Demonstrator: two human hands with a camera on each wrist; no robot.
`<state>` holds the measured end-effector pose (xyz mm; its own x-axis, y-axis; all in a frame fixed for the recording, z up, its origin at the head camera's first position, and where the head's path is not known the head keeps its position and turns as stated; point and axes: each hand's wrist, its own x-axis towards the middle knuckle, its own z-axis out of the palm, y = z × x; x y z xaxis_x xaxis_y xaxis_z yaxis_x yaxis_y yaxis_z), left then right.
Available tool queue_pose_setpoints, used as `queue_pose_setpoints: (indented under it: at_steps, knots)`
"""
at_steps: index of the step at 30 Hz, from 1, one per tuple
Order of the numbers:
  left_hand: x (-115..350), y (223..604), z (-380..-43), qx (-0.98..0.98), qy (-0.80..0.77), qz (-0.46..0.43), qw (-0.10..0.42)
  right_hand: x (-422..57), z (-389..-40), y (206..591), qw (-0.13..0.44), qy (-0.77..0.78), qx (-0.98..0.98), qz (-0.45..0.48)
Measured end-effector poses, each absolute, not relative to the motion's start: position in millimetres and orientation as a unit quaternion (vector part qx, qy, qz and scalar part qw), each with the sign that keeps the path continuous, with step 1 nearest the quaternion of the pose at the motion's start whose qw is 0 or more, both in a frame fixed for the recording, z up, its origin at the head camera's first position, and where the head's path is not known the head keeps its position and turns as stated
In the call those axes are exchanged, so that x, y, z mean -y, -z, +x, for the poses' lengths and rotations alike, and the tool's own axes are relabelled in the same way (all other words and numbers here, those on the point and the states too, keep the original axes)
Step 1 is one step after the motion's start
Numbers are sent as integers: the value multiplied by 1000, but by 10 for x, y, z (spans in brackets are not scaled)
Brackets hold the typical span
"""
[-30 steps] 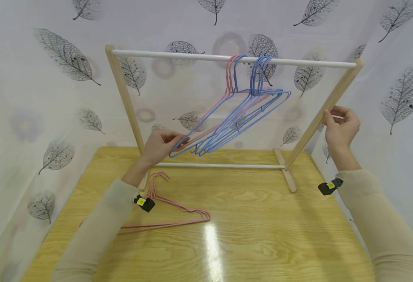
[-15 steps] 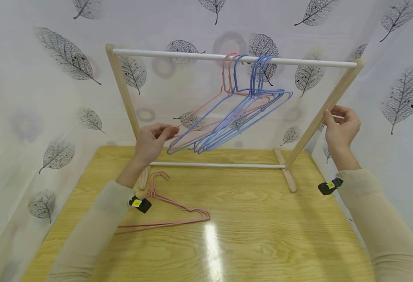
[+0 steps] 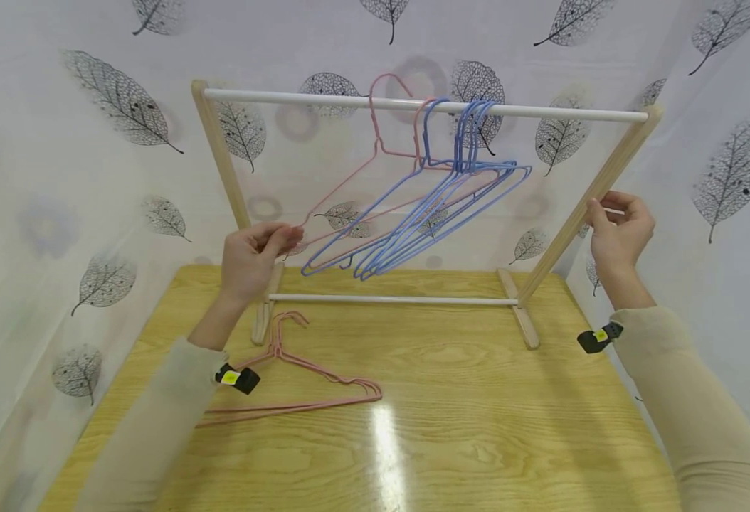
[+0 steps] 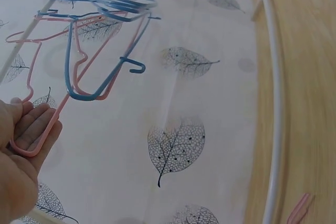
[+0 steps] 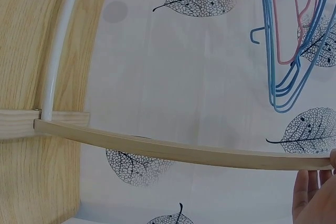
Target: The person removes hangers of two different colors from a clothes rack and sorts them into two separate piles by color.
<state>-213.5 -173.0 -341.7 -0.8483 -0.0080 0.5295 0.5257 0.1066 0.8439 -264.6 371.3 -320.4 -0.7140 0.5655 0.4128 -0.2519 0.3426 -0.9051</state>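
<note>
A pink hanger (image 3: pixel 356 160) is pinched at its lower corner by the left hand (image 3: pixel 251 257), centre-left of frame, hook lifted above the white rail (image 3: pixel 324 101). The rack's wooden upright (image 3: pixel 580 206) is grasped by right-hand fingers (image 3: pixel 599 213). More pink hangers (image 3: pixel 311 387) lie on the counter (image 3: pixel 477 427). No writing is legible.

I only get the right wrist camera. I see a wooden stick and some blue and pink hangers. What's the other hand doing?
Observer: The left hand pinches the bottom corner of a pink hanger, whose hook stands higher than the white rail.
Operator: What do the blue ones hang on?
Observer: The blue hangers hang from that white rail, right of its middle.
Operator: Any hangers not on the rack?
Observer: Yes, loose pink hangers lie flat on the wooden table, near the left sleeve.
</note>
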Motion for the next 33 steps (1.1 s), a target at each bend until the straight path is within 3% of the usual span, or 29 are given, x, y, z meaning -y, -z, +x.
queue_pose_setpoints:
  at_steps: [25,33]
  knots:
    - [2621,3642,-1660,696,679,-139,185,-3751,-2670,3200,367,-563,733,-102]
    - [2907,3809,-1480,723,651,-104,206,-3737,-2668,3230,373,-559,734,-99]
